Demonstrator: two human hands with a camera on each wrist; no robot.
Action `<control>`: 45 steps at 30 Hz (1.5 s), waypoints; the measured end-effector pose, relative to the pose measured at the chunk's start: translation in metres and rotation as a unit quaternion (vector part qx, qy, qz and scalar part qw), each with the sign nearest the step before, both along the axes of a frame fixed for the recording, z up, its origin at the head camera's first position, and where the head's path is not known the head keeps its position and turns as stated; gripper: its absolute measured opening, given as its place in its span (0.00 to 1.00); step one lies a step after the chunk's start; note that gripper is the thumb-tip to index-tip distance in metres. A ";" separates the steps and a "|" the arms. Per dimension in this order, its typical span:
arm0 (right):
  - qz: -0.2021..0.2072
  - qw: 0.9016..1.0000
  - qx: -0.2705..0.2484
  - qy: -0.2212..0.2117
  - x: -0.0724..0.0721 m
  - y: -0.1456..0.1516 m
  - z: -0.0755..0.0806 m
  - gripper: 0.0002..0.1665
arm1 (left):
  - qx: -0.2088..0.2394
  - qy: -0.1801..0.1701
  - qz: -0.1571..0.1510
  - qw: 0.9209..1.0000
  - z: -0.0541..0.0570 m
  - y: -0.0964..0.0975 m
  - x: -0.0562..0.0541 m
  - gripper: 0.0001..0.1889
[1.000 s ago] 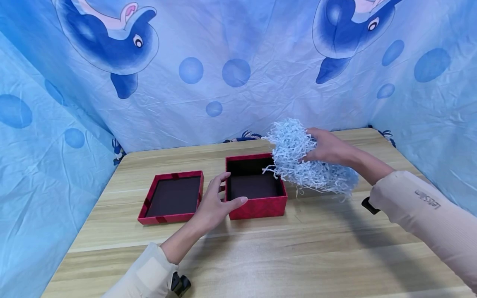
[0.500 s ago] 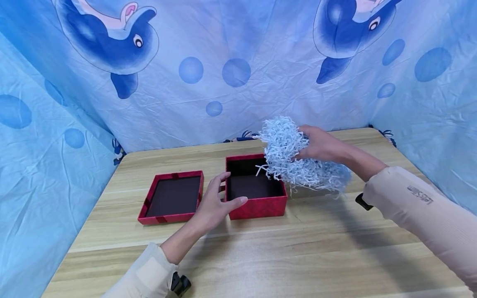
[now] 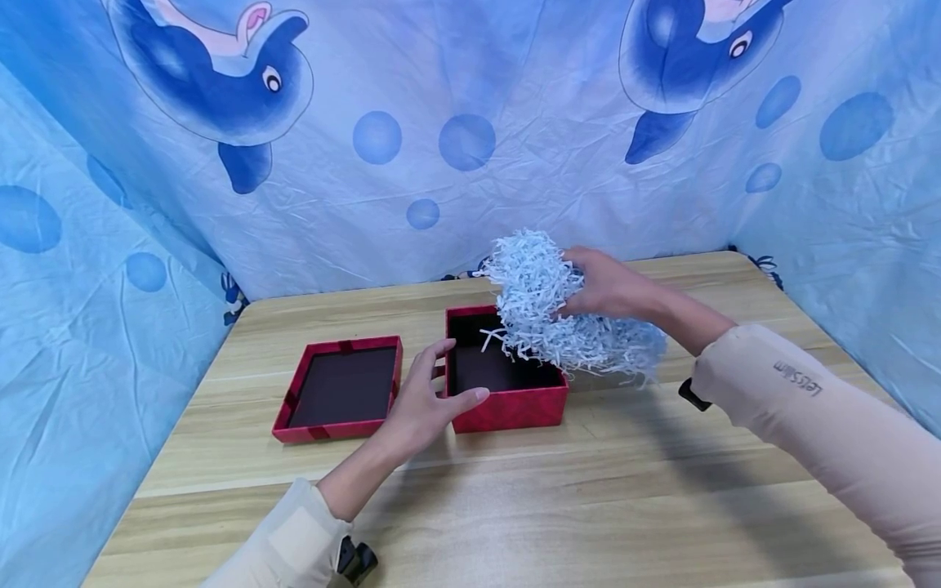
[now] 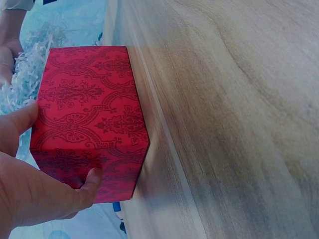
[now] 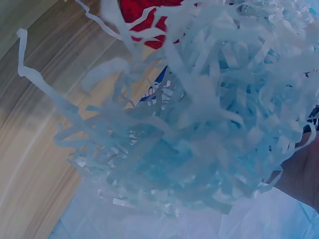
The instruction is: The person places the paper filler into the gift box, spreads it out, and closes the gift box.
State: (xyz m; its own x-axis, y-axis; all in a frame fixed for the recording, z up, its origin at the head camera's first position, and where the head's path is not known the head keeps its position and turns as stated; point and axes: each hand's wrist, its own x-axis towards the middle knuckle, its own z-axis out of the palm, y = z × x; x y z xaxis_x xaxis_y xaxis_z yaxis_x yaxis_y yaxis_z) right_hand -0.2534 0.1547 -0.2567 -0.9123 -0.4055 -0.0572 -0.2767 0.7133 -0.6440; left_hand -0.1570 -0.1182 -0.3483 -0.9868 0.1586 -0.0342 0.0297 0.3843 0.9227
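Note:
A red patterned gift box with a dark inside stands uncovered on the table. My left hand holds its near left corner, thumb at the front rim and fingers along the left side; the left wrist view shows the fingers bent against the patterned wall. My right hand grips a large tangle of pale blue shredded paper above the box's right part. The paper hides the right fingertips and part of the opening. Loose strands fill most of the right wrist view.
The red lid lies inside-up on the wooden table, left of the box. Blue fabric printed with dolphins hangs behind the table and at both sides.
My right hand has carried the shredded paper leftward, from beside the box to over its right half. My left hand and the lid have stayed in place.

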 end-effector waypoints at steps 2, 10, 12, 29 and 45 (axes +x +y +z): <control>0.002 1.000 -0.001 0.001 -0.001 -0.004 -0.001 0.56 | 0.002 0.000 0.000 1.000 0.000 0.000 0.000 0.45; 0.020 1.000 0.003 0.006 -0.002 -0.023 -0.002 0.55 | 0.005 -0.002 0.000 1.000 -0.001 -0.001 0.000 0.45; 0.024 1.000 0.002 0.007 -0.001 -0.028 -0.001 0.55 | 0.004 -0.004 0.001 1.000 -0.001 -0.001 0.000 0.45; 0.083 0.996 -0.014 0.025 0.000 -0.061 -0.014 0.53 | -0.008 -0.008 0.005 1.000 -0.002 -0.001 -0.001 0.47; 0.100 0.994 0.010 0.038 0.002 -0.083 -0.036 0.53 | 0.005 0.019 -0.023 1.000 0.011 0.002 0.004 0.44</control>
State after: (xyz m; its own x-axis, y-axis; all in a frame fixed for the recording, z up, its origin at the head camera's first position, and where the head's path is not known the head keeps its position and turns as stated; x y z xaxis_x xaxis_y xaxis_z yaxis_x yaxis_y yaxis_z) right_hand -0.2513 0.0715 -0.2928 -0.8153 -0.5790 -0.0019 -0.4613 0.6514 -0.6024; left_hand -0.1533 -0.1158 -0.3372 -0.9788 0.2048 0.0050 0.0825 0.3719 0.9246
